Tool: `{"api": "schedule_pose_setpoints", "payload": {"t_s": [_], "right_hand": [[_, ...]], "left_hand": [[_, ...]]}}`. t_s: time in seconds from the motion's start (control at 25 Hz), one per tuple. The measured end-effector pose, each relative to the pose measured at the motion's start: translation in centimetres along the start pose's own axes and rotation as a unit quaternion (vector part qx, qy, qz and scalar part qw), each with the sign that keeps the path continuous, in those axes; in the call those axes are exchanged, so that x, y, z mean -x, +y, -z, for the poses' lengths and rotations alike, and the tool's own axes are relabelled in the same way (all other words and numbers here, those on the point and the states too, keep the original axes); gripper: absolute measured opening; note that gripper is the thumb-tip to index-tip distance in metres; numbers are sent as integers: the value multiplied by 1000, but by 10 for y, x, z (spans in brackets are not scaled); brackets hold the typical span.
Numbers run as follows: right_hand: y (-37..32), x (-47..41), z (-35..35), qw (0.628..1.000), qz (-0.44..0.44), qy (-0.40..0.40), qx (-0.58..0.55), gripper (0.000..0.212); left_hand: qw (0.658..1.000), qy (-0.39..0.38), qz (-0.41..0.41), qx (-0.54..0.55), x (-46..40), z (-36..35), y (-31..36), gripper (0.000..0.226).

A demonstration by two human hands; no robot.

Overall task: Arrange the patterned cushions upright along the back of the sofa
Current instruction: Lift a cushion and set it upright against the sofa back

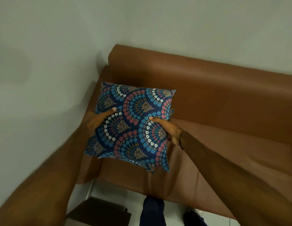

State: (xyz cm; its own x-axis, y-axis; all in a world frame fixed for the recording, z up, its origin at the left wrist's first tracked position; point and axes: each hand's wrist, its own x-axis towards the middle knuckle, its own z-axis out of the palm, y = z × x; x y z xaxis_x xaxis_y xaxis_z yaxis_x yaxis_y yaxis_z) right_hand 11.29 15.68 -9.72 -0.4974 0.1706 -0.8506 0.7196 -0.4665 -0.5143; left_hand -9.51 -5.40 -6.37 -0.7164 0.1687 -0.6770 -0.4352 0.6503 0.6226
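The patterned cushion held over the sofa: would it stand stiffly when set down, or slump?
The patterned cushion probably is soft: its lower corners look limp and its edges wavy. The left hand and right hand grip its sides, suggesting lightness. It may slump unless leaned against the sofa back.

Both bare forearms reach forward and converge from the lower corners of the view. The left hand (97,120) clamps the left edge of a square dark-blue fabric cushion with a floral fan pattern (132,124), its thumb lying across the front face and pointing right, the remaining fingers hidden behind. The right hand (168,129) grips the right edge in the same way, thumb stretched leftward over the front, other fingers curled out of sight behind. A thin dark bracelet (181,139) circles the right wrist. Both wrists are roughly straight, the left arm blurred. Below, a leg in dark blue trousers (151,211) shows between the arms
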Motion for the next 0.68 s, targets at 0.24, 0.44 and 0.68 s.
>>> {"api": "schedule_pose_setpoints", "payload": {"t_s": [0.24, 0.44, 0.68], "right_hand": [[-5, 77, 108, 995, 53, 33, -73, 59], [43, 132, 260, 985, 84, 110, -102, 68], [146, 189, 472, 966, 115, 199, -117, 50]], "left_hand": [[996, -74, -40, -9, 48, -65, 40, 110], [970, -194, -133, -62, 116, -217, 74, 88], [936, -282, -169, -127, 175, -458, 52, 94]]}}
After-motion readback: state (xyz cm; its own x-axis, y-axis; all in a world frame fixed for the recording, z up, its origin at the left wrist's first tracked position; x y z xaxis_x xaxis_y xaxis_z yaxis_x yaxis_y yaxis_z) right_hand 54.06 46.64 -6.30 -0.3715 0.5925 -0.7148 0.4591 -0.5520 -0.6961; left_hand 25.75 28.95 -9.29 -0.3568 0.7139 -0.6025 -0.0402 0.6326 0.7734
